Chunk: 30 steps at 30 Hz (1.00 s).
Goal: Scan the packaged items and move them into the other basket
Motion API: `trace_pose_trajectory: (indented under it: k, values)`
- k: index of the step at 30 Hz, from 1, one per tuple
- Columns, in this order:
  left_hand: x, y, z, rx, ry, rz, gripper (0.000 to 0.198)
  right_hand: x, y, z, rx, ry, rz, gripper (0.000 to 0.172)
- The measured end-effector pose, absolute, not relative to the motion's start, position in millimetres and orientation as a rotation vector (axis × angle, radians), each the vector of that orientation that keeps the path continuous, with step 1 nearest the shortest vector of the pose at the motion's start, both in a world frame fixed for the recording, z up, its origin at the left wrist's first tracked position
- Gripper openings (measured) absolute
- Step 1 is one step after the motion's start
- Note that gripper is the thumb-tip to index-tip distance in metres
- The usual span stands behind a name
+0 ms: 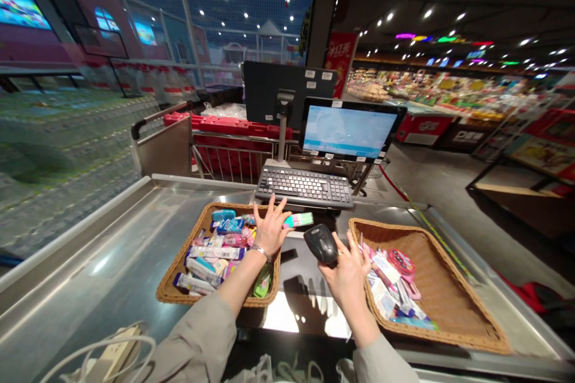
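My left hand is over the inner edge of the left wicker basket. It grips one end of a small green and teal packet, with the other fingers spread. The packet sticks out to the right, raised above the counter. My right hand is closed around a black barcode scanner, its head turned toward the packet. In the left basket lie several small packaged goods. The right wicker basket holds more packages, among them a round pink-red item, gathered on its left side.
A keyboard stands behind the baskets, below a lit monitor and a second screen seen from behind. The metal counter has raised edges. A cable with a pale power strip lies at front left. Shopping carts stand beyond.
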State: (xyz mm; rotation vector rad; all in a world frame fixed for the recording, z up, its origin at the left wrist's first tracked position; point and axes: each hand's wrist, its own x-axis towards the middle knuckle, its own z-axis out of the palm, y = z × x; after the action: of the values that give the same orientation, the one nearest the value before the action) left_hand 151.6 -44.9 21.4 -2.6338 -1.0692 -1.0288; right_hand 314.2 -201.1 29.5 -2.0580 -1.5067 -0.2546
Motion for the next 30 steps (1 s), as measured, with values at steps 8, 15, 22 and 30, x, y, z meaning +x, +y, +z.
trace_pose_trajectory:
  k: [8, 15, 22, 30]
  values:
    - [182, -53, 28, -2.679, -0.970, -1.053, 0.032, 341, -213, 30, -2.150, -1.324, -0.327, 0.025]
    - [213, -62, 31, -2.753, -0.847, -1.064, 0.034, 363, -228, 28, -2.182, -1.228, -0.395, 0.036]
    - [242, -76, 34, -2.805, -0.752, -1.072, 0.034, 380, -239, 27, -2.225, -1.099, -0.456, 0.041]
    - [276, -92, 28, -2.875, -0.604, -1.081, 0.032, 401, -256, 22, -2.272, -0.972, -0.458, 0.042]
